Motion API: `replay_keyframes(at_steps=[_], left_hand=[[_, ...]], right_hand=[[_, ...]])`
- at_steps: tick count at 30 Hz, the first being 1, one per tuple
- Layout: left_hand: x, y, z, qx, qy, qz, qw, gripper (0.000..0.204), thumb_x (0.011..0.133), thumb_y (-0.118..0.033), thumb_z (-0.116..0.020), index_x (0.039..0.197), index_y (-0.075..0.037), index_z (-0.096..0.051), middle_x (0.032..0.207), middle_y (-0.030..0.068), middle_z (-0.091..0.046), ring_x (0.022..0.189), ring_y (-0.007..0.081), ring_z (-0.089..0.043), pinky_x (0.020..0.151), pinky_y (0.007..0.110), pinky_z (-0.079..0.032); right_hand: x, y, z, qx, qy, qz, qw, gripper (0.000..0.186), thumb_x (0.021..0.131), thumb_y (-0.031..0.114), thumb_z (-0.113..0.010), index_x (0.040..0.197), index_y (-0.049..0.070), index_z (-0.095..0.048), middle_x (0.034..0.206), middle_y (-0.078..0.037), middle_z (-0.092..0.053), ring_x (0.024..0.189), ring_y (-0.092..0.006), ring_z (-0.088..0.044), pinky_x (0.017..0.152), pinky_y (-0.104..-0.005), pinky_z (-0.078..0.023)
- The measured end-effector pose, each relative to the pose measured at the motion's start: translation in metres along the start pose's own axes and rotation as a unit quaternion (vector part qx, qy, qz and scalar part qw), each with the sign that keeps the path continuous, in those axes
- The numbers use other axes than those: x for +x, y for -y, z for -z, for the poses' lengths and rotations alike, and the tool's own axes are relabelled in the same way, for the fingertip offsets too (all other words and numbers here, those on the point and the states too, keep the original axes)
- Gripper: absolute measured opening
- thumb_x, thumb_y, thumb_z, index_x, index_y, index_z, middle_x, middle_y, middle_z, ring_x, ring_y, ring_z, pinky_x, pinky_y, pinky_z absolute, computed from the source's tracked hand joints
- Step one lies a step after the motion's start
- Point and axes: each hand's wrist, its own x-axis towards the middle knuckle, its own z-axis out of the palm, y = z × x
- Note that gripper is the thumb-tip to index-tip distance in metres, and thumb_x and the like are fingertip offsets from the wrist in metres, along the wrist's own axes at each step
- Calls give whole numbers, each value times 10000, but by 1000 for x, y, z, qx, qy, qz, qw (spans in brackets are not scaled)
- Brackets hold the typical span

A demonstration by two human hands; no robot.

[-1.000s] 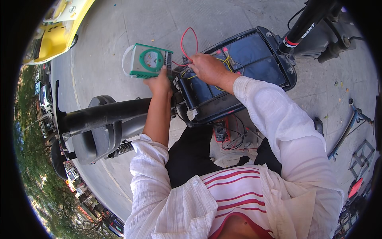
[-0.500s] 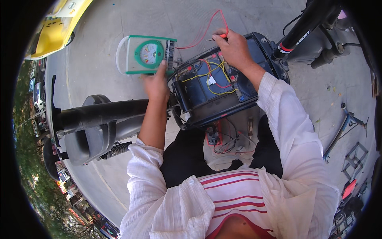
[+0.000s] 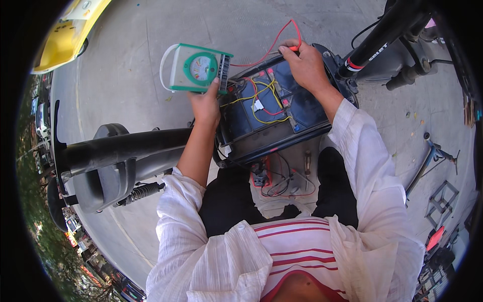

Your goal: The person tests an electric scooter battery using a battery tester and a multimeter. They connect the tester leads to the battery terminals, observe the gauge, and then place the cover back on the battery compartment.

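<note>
My left hand (image 3: pixel 204 108) grips the green and white analog meter (image 3: pixel 181 65) by its lower right side, thumb on the front beside the dial, just left of the battery tray. My right hand (image 3: pixel 309 68) holds a red test probe (image 3: pixel 294 48) pinched above the tray's far right part; a looping red lead (image 3: pixel 276 38) runs between it and the meter. Below both hands lies the open tray (image 3: pixel 269 142) with black batteries (image 3: pixel 307 103), joined by yellow and red wires (image 3: pixel 264 121), with red and blue terminals and a small white connector (image 3: pixel 258 105).
The scooter's black tube (image 3: pixel 121 147) extends left; a black column (image 3: pixel 372 48) rises right. Between my legs lie a red-cased device (image 3: pixel 260 176), cables and a screwdriver (image 3: pixel 307 163). A blue stand (image 3: pixel 420 171) and metal frame (image 3: pixel 440 201) lie right; a yellow vehicle (image 3: pixel 58 43) is upper left.
My right hand has moved up and right with the red probe, uncovering more battery wires. The meter first shifted slightly up and left, then back rightward in my left hand.
</note>
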Motion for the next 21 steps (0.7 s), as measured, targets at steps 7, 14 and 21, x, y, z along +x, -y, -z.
replay_keyframes(at_steps=[7, 14, 21], left_hand=[[1, 4, -3, -3, -19, -14, 1000, 547, 816, 11, -721, 1262, 2, -404, 1172, 133, -555, 1010, 221, -590, 838, 346, -501], [3, 5, 0, -7, -14, 1, 1000, 473, 849, -17, -709, 1243, -13, -447, 1139, 133, -589, 947, 237, -639, 765, 388, -558], [-5, -1, -8, 113, -25, -62, 991, 606, 809, -57, -753, 1271, 41, -373, 1195, 165, -536, 1074, 241, -554, 919, 349, -453]], right_hand=[[0, -1, 0, 2, 9, 2, 1000, 218, 894, 242, -637, 953, 41, -696, 808, -141, -697, 760, -292, -682, 682, -358, -511], [-2, -3, 2, -10, 17, 3, 1000, 223, 895, 252, -639, 956, 45, -696, 802, -148, -691, 753, -302, -677, 680, -359, -511], [-7, -7, -5, -18, 37, 15, 999, 222, 887, 245, -642, 958, 41, -693, 796, -159, -687, 747, -328, -666, 680, -382, -509]])
